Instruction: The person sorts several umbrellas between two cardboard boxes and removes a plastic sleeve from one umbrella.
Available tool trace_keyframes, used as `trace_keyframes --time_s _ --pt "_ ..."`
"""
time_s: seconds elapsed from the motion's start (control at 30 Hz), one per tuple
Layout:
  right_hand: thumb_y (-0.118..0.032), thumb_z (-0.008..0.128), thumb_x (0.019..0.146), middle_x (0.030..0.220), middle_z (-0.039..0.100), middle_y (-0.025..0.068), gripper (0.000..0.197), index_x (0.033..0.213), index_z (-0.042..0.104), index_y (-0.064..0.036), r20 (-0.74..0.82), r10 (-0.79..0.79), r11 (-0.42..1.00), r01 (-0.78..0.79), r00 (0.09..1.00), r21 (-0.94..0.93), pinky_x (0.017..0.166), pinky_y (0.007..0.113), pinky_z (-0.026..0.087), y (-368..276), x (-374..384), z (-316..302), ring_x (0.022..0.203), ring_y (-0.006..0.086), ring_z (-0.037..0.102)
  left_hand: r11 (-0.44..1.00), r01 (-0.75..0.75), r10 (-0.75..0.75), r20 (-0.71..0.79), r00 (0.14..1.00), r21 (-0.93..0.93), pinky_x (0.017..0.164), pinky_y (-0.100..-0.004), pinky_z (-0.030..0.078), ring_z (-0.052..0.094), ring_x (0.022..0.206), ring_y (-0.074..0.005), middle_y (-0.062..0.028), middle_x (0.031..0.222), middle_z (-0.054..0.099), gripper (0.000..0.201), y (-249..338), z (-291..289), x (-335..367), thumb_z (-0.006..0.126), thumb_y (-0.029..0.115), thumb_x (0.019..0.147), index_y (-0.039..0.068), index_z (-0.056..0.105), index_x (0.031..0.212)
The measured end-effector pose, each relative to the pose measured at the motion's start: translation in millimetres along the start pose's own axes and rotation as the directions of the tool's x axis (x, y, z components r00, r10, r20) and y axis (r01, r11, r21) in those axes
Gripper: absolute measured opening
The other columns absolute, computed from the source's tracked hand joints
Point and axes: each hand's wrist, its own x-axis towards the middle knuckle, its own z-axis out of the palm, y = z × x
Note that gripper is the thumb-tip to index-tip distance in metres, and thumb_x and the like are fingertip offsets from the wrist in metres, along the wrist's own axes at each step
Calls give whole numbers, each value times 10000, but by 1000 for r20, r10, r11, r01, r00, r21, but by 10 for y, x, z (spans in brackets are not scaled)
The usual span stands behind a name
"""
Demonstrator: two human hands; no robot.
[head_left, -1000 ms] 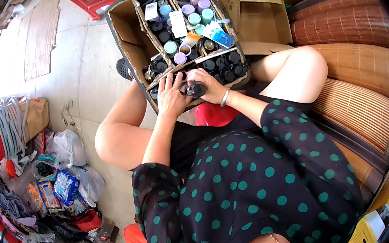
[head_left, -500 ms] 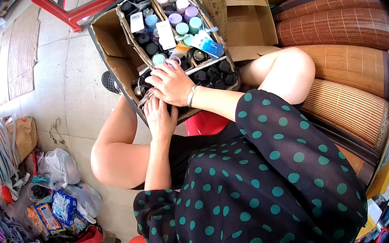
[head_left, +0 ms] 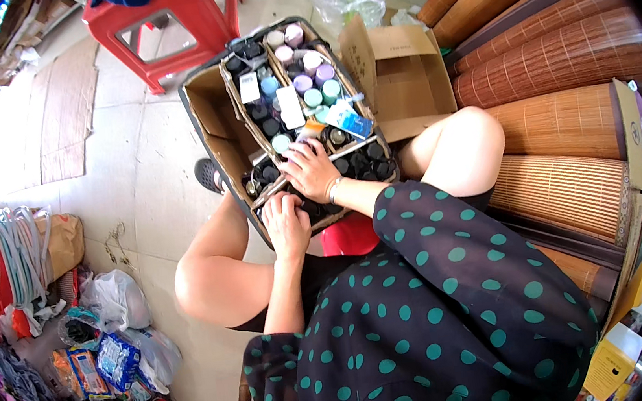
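A dark-rimmed box (head_left: 208, 159) with cardboard dividers stands between my knees, filled with bottle-like containers with rounded lids. Black lids (head_left: 368, 165) fill the near right compartment; purple, pink and mint lids (head_left: 313, 97) crowd the far right one. My right hand (head_left: 308, 169) is bent over the middle divider, fingers closed and tips down among the containers. At the near left corner my left hand (head_left: 286, 224) curls over the box's contents, its fingertips out of sight. What either hand grips is hidden. White tags (head_left: 290, 107) and a blue card (head_left: 350, 120) lie on the lids.
An open cardboard box (head_left: 409, 71) stands right of the dark-rimmed one. Rolled bamboo mats (head_left: 550, 127) are stacked along the right side. A red plastic stool (head_left: 182, 26) stands at the far left. Plastic bags (head_left: 114, 299) and packets (head_left: 119, 358) are heaped on the left.
The whole view has shifted, with the box lower and further right in it. My left hand's fingers are more curled; my right hand stays over the middle divider.
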Motion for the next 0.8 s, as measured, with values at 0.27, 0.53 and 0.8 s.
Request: trace_keyframes --time_s 0.27,0.53,0.8 --pt "-256 564 821 1296 412 112 346 1146 522 -147 76 1 997 5 997 -77 1041 498 219 10 -74 66 1252 284 338 988 48 -57 -56 997 -147 877 -438 387 489 988 -350 -170 1034 510 273 169 228 -53 550 -26 662 27 509 927" --pt "-219 580 823 1218 463 103 325 1135 533 -144 -28 22 998 -24 999 -54 1016 464 260 50 44 60 1197 271 395 996 76 -77 -36 996 -44 901 -422 375 498 998 -325 -141 1000 530 256 84 145 -76 544 -5 649 45 521 899" --pt "-228 601 792 1206 480 132 371 1138 527 -116 -62 87 974 -72 994 214 1008 448 287 206 -87 -59 1173 316 414 987 137 -147 -137 980 -83 904 -423 382 496 1012 -339 -159 1017 546 281 3 149 -410 558 0 673 24 548 953"
